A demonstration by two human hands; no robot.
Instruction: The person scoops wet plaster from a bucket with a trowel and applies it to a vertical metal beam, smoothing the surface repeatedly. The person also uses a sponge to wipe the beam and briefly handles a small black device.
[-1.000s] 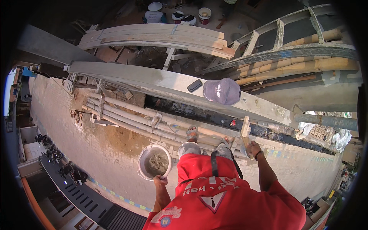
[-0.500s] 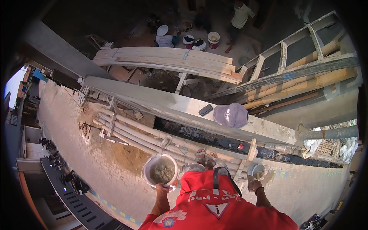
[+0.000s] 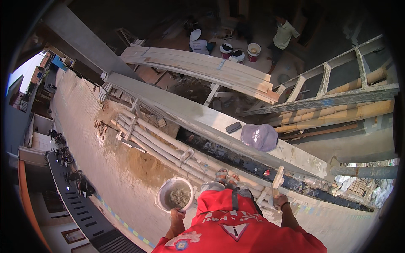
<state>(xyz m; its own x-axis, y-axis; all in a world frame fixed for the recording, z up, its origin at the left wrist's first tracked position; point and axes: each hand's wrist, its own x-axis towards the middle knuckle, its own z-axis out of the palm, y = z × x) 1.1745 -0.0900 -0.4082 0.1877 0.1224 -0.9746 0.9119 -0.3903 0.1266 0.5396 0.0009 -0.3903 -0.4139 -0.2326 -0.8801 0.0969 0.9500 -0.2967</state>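
My left hand (image 3: pixel 178 213) is closed on the near rim of a pale bucket (image 3: pixel 159 198). Grey wet mortar (image 3: pixel 179 196) lies inside it. To the right, my right hand (image 3: pixel 282 201) has its fingers curled, beside the lower end of a short wooden post (image 3: pixel 278 178). Whatever is in that hand, if anything, is too small and blended with the post to make out. Both arms reach out from a red shirt (image 3: pixel 236 225). My sandalled feet (image 3: pixel 228 174) stand on bamboo poles (image 3: pixel 190 165).
Ahead runs a concrete beam (image 3: pixel 177 103) carrying a grey cap (image 3: pixel 260 137) and a small black case (image 3: pixel 233 127). Beyond it are stacked planks (image 3: pixel 194 67), a ladder (image 3: pixel 325 80) and people near buckets (image 3: pixel 253 51). A dark ditch (image 3: pixel 202 145) lies below; parked motorbikes (image 3: pixel 80 183) stand far left.
The whole view has shifted and tilted slightly. The grey round shape and flat piece at my right hand no longer show. My left hand keeps its hold on the bucket.
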